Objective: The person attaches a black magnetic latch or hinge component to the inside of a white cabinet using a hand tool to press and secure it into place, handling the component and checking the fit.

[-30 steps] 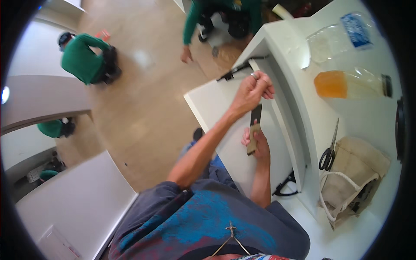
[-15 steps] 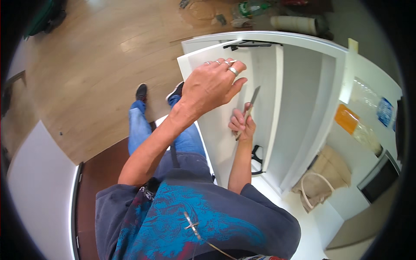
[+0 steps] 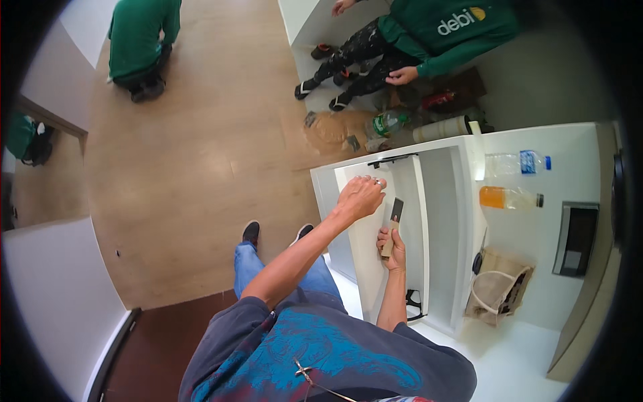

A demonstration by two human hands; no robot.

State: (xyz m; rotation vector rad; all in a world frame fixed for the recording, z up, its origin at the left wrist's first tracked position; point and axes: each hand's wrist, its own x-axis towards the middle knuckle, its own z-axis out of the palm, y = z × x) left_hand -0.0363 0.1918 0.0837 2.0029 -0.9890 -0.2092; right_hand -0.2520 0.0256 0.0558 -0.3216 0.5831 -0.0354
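My left hand (image 3: 362, 197), with rings on its fingers, hangs over the upper part of a white cabinet door (image 3: 353, 261). Its fingers are curled in; whatever they may hold is hidden. Lower and to the right, my right hand (image 3: 395, 252) grips a flat scraper (image 3: 398, 210) by its tan handle, the dark blade pointing up and away from me. Behind both hands lies the white open cabinet (image 3: 439, 234). A black hinge arm (image 3: 415, 305) shows near its bottom, and another black hinge arm (image 3: 392, 161) at its top.
On the white counter at right lie a clear bottle (image 3: 512, 164), a bottle of orange drink (image 3: 507, 197) and a tan bag (image 3: 492, 305). A person in green (image 3: 435, 50) sits beyond the cabinet; another person (image 3: 140, 40) crouches at far left. Bottle and tube (image 3: 442, 129) litter the floor.
My view has tilted up, bringing two people in green into sight. The scraper has turned from nearly edge-on to showing its flat face. My left hand stays above the door.
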